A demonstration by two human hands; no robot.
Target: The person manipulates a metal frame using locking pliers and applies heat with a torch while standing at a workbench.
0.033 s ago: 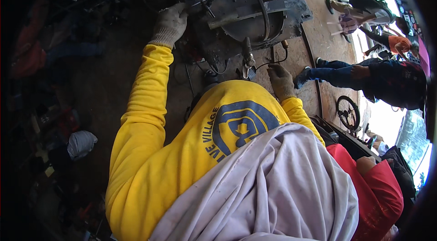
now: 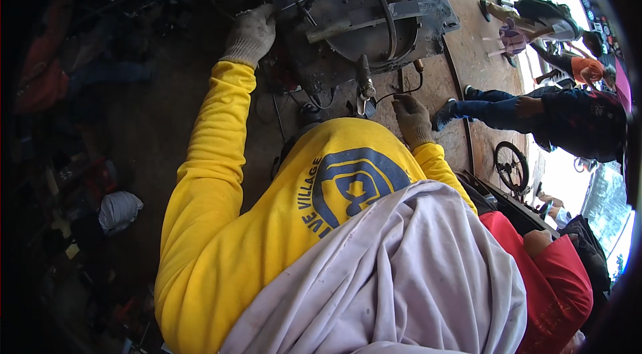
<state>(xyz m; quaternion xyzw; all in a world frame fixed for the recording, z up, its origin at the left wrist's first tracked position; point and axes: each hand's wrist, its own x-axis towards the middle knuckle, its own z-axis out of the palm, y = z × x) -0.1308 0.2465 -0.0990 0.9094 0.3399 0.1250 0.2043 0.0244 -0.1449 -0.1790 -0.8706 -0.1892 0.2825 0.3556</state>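
Observation:
My left hand (image 2: 251,34), in a pale knitted glove, is closed at the left edge of a dark metal plate fixture (image 2: 317,60). A thin metal rod (image 2: 293,4) runs beside its fingertips; the palm and whatever it grips are hidden. On the fixture sit a round ring, a flat bar (image 2: 364,24) across it, and clamps; one clamp (image 2: 365,83) juts toward me. My gloved right hand (image 2: 412,120) is right of that clamp, apart from the fixture, its fingers loosely stretched with nothing seen in them. A cable with a brownish handle (image 2: 418,65) lies just beyond it.
At right a person in dark clothes (image 2: 535,113) stands close, with others (image 2: 548,20) behind near a bright opening. A bicycle wheel (image 2: 511,165) and someone's red garment (image 2: 538,274) are at lower right. The left side is dark, with clutter and a pale bundle (image 2: 120,211).
People at the upper right have shifted slightly. My hands and the fixture stay where they were.

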